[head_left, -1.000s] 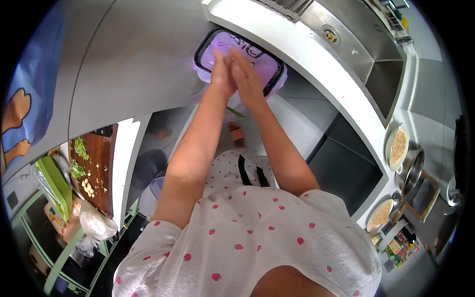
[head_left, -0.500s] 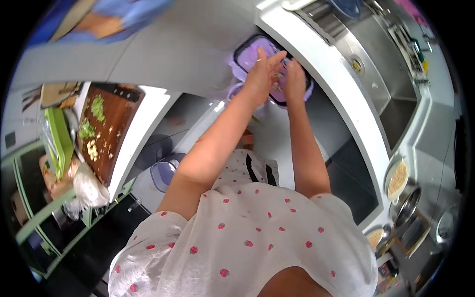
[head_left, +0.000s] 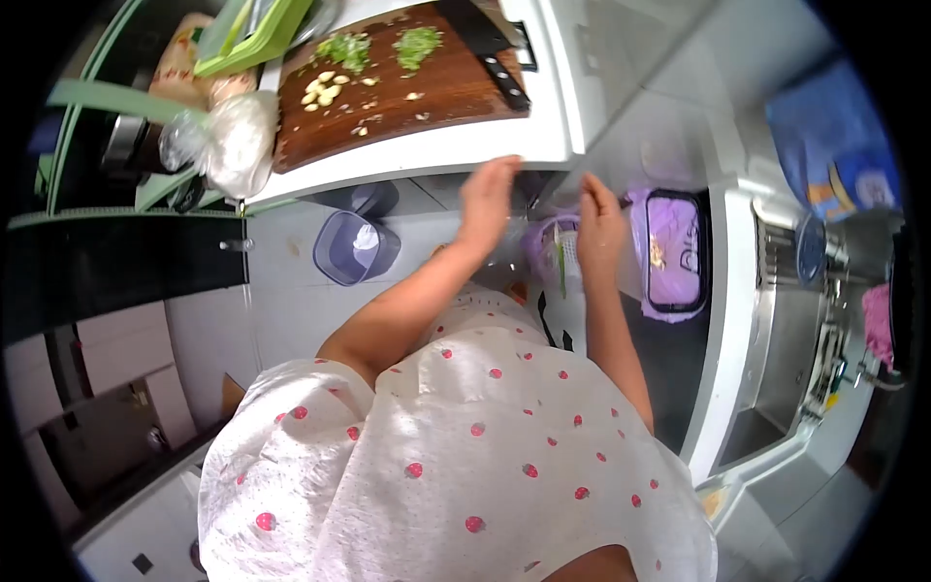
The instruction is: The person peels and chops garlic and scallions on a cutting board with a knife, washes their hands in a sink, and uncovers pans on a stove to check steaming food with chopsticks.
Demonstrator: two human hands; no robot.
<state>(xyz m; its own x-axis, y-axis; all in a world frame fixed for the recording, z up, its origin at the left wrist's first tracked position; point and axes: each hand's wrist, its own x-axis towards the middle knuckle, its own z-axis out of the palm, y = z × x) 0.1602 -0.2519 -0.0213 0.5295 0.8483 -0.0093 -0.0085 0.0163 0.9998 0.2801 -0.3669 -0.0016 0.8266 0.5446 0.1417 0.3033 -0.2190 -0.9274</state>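
Note:
My left hand (head_left: 488,207) is held out just short of the counter's front edge. Its fingers are stretched out, with nothing in them. Over the floor to its right is my right hand (head_left: 602,229), also empty, the fingers extended. Closest to my left hand is a wooden cutting board (head_left: 407,97) on the counter. It bears peeled garlic cloves (head_left: 325,89), two piles of chopped greens (head_left: 419,47) and a cleaver (head_left: 485,48). Beside my right hand stands a trash bin with a purple liner (head_left: 676,274) and scraps inside.
An open purple bin (head_left: 357,248) stands on the floor at left. A filled plastic bag (head_left: 242,145) and a green container (head_left: 257,39) sit left of the board. The sink (head_left: 771,364) lies in the right-hand counter (head_left: 718,388). A smaller purple bag (head_left: 553,247) is below my right hand.
Both hands have moved away from the lined trash bin and apart from each other. The view has turned left, bringing the cutting board in front of me.

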